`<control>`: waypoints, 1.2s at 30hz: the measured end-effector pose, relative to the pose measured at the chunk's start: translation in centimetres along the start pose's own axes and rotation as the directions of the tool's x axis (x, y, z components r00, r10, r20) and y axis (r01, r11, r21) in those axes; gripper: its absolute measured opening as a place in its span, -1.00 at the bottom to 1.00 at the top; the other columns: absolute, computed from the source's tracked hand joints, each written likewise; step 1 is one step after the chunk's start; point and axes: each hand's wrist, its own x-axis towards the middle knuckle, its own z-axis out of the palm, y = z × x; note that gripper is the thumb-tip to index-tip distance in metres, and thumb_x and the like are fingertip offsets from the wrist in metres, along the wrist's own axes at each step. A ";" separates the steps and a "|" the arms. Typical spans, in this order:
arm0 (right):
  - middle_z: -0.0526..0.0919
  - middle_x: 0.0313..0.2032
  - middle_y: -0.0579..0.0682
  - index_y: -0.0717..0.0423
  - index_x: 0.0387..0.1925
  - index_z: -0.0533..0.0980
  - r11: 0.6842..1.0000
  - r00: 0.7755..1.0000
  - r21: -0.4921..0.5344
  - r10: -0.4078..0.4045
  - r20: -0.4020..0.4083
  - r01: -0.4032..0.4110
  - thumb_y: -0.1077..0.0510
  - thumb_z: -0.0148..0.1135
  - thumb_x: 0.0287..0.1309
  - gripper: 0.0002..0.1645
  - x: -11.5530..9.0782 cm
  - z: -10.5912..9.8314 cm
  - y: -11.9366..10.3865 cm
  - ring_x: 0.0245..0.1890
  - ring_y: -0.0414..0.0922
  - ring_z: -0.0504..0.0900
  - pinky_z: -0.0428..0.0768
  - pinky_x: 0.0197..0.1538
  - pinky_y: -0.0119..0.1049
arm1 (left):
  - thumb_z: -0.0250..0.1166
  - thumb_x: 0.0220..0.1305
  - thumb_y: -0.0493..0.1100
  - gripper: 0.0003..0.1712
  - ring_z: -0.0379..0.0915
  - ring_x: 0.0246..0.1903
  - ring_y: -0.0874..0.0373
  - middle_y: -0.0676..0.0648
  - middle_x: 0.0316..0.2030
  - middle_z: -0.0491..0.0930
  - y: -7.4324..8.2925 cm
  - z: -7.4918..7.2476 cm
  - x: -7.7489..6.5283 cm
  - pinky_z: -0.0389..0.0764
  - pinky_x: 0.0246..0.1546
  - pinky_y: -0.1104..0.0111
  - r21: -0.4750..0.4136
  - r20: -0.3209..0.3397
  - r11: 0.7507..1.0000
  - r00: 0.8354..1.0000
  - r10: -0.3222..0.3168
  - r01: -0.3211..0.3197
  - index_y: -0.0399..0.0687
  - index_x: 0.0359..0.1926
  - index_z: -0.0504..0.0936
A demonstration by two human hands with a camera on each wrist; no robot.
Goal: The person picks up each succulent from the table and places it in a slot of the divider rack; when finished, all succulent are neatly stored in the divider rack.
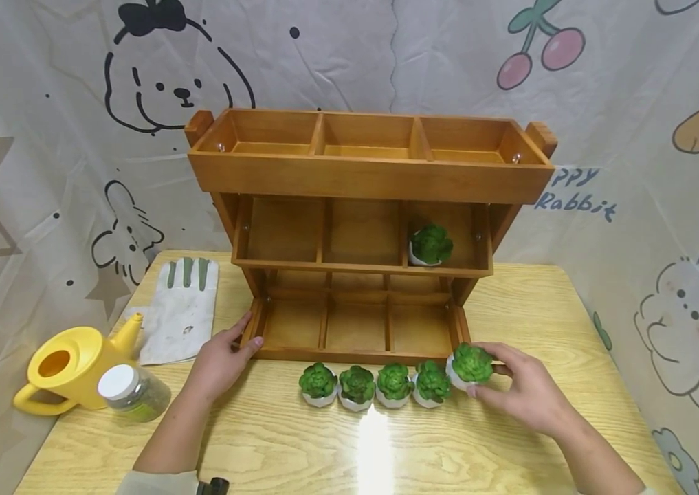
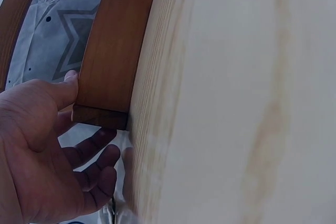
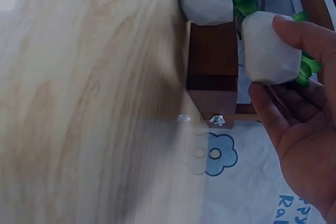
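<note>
A three-tier wooden planter stand (image 1: 374, 179) stands on the table. My left hand (image 1: 222, 361) holds its bottom-left front corner; in the left wrist view the thumb and fingers (image 2: 92, 176) lie about the end of the brown wooden tray (image 2: 113, 45). My right hand (image 1: 525, 385) pinches a small green artificial succulent in a white faceted pot (image 1: 471, 364), lifted near the bottom-right corner. In the right wrist view the white pot (image 3: 270, 51) sits between thumb and fingers. Several like succulents (image 1: 394, 383) stand in a row before the stand. Another succulent (image 1: 431, 245) occupies the middle tier's right compartment.
At the left are a yellow watering can (image 1: 73, 364), a clear jar with a white lid (image 1: 132, 392) and a white work glove (image 1: 179, 309). A printed cloth (image 1: 349, 55) hangs behind and at both sides of the wood-grain table (image 1: 300, 454).
</note>
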 end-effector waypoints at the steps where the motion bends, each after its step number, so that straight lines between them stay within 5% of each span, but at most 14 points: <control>1: 0.69 0.10 -0.11 0.06 0.26 0.56 1.000 1.000 0.001 -0.008 -0.007 0.008 0.13 0.69 -0.01 -0.23 0.1 0.0 -0.1 0.06 -0.18 0.67 0.65 0.13 -0.31 | 0.20 0.53 0.20 -0.17 0.52 0.15 -0.26 -0.41 0.39 0.38 0.0 0.0 0.0 0.54 0.10 -0.17 0.001 0.000 1.000 1.000 0.000 0.000 0.09 0.64 0.15; 36: 0.70 0.07 -0.17 0.05 0.21 0.60 0.993 0.989 -0.016 -0.121 -0.085 0.120 0.13 0.72 -0.10 -0.23 4.7 -0.3 -4.6 0.01 -0.17 0.69 0.67 0.02 -0.39 | 0.19 0.54 0.20 -0.17 0.50 0.18 -0.30 -0.41 0.42 0.35 0.1 -0.1 -0.1 0.51 0.14 -0.19 0.000 0.007 1.000 1.000 -0.001 0.001 0.09 0.65 0.13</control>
